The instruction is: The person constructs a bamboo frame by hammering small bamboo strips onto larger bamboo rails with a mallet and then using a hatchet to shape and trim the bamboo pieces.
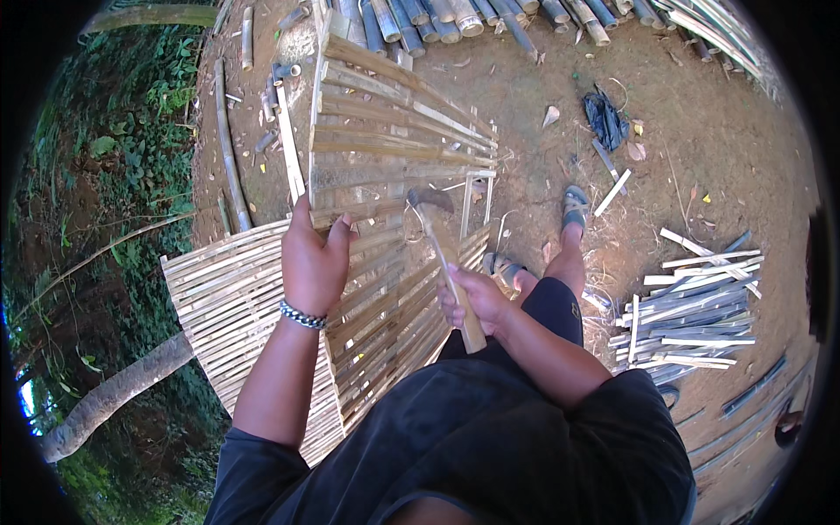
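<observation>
My right hand is closed around the wooden handle of a hatchet. Its dark metal head, slightly blurred, is over the slats of a bamboo panel. At the panel's left edge, my left hand grips the end of a bamboo slat, thumb on the right side; its other fingers are partly hidden. A pale bamboo strip runs up from beside my left index finger. Under my left forearm lies a section of narrow, closely set strips, while wider-spaced slats fan out beyond my hands.
Cut bamboo poles lie in a row at the far side. To the right are a heap of split strips and a black plastic bag. My sandalled foot stands near the panel. Plants and a log border the left.
</observation>
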The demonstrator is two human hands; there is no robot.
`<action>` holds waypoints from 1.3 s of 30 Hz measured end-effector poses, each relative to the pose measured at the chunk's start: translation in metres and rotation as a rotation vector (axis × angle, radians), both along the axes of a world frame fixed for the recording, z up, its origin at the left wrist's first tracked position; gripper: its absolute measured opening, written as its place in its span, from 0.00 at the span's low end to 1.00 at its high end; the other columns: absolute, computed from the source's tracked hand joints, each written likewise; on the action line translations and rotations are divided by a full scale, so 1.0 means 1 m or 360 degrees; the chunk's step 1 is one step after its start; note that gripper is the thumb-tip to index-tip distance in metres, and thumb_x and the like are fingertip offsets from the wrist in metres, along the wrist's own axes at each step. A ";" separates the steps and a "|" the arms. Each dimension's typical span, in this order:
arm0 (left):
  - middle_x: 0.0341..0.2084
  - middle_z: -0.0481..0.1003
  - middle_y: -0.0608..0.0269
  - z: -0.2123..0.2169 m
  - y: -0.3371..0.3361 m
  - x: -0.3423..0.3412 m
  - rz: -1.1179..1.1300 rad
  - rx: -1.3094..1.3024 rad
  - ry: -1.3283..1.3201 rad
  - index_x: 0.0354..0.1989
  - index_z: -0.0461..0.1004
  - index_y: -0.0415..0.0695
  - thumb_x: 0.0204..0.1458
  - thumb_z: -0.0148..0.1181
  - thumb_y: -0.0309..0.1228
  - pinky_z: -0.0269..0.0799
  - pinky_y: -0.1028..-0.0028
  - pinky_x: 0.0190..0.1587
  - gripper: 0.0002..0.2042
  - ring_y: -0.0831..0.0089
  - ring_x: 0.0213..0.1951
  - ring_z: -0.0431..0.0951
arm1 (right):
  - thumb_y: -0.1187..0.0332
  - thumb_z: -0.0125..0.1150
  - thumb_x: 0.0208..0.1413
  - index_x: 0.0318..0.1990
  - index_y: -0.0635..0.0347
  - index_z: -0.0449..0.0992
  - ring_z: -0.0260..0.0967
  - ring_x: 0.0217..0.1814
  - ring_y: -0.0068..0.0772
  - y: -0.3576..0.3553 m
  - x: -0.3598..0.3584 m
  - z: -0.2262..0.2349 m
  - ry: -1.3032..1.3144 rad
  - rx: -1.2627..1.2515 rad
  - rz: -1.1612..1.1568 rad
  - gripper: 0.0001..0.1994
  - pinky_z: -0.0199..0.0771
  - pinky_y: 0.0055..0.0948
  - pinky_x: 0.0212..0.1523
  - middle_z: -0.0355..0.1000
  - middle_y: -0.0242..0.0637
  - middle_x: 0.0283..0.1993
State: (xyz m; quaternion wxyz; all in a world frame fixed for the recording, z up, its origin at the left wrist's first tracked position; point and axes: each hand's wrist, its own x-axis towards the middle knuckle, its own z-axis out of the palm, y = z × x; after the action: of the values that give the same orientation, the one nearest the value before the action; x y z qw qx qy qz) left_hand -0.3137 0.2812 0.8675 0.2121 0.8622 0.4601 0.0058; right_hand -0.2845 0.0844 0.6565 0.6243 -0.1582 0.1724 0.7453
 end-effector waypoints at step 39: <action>0.33 0.83 0.49 0.004 -0.024 0.012 -0.0058 -0.0078 -0.0076 0.66 0.56 0.23 0.61 0.62 0.31 0.78 0.72 0.37 0.32 0.67 0.34 0.86 | 0.46 0.51 0.69 0.44 0.51 0.66 0.61 0.24 0.22 0.005 -0.018 0.060 0.0208 0.0032 -0.0306 0.18 0.67 0.28 0.27 0.65 0.28 0.30</action>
State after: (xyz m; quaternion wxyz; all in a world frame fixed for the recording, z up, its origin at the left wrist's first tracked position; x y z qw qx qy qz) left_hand -0.3015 0.2575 0.8716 0.2443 0.8645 0.4391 0.0112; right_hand -0.3028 0.0890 0.7167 0.6820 -0.0859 0.2197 0.6923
